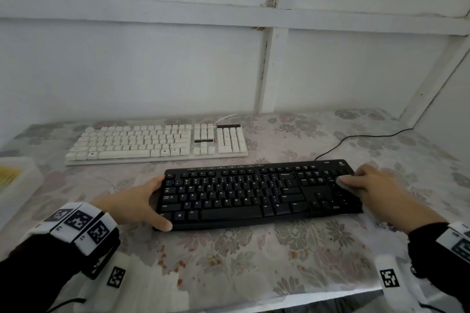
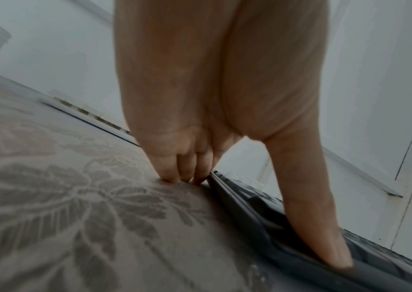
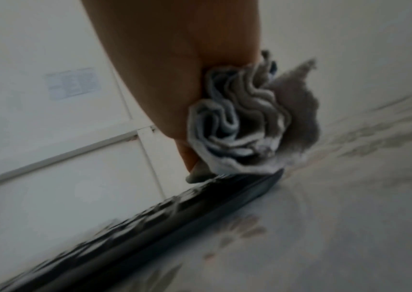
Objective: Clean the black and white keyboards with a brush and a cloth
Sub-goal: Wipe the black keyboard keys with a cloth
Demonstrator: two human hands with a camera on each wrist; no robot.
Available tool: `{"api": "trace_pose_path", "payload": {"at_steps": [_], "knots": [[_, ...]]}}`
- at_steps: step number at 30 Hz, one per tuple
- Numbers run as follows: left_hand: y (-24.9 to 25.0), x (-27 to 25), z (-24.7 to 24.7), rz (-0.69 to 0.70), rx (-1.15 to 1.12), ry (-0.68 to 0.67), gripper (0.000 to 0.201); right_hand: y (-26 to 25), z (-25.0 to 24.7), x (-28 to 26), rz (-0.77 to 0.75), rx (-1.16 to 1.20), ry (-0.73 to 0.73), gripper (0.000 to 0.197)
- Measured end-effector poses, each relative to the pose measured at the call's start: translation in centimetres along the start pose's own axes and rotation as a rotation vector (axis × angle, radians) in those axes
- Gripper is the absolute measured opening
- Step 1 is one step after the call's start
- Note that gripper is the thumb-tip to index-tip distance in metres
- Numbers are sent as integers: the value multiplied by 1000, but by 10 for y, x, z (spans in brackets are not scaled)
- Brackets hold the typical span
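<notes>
The black keyboard (image 1: 256, 193) lies in front of me on the flowered tablecloth (image 1: 229, 256). My left hand (image 1: 142, 203) holds its left end, thumb on the front corner, fingers along the far left edge (image 2: 189, 170). My right hand (image 1: 376, 193) grips a bunched grey cloth (image 3: 244, 126) and presses it on the keyboard's right end, over the number pad. In the head view only a pale bit of cloth (image 1: 342, 181) shows under the fingers. The white keyboard (image 1: 157, 142) lies behind, to the left. No brush is in view.
A black cable (image 1: 356, 138) runs from the black keyboard to the back right corner. A pale box with something yellow in it (image 1: 15, 178) stands at the left edge. Orange crumbs (image 1: 178, 264) dot the cloth near the table's front edge. A white panelled wall stands behind.
</notes>
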State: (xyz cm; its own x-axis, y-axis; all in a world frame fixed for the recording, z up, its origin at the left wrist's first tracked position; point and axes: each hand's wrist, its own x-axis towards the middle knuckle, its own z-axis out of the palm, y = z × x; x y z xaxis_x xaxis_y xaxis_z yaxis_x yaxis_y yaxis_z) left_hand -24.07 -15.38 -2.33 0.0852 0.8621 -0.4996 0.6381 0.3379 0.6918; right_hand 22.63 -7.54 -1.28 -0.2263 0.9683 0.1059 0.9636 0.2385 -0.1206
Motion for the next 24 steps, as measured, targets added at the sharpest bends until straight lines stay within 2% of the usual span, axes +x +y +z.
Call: {"api": "trace_pose_path", "payload": {"at_steps": [3,8,11,13,15,18,21,24], "knots": [[-1,0,-1,10,-25,-3,157,0,10,-2,-22,-34,-9,28],[-2,1,0,35,-67,-16,155,25,4,4,177,-157,-70,31],[-1,1,0,26,-71,-24,155,25,-5,9,237,-153,-87,29],[0,0,0,13,-60,-22,153,8,-11,14,225,-119,-90,32],[0,0,1,1,-45,-19,149,-29,-16,19,135,-46,-131,32],[0,0,1,-7,-35,-5,135,-110,-21,14,-117,141,-254,32],[0,-1,-1,-14,-7,-11,147,-191,-15,8,-355,215,-305,33],[-2,0,-3,-10,17,-8,150,-254,3,9,-516,211,-319,30]]}}
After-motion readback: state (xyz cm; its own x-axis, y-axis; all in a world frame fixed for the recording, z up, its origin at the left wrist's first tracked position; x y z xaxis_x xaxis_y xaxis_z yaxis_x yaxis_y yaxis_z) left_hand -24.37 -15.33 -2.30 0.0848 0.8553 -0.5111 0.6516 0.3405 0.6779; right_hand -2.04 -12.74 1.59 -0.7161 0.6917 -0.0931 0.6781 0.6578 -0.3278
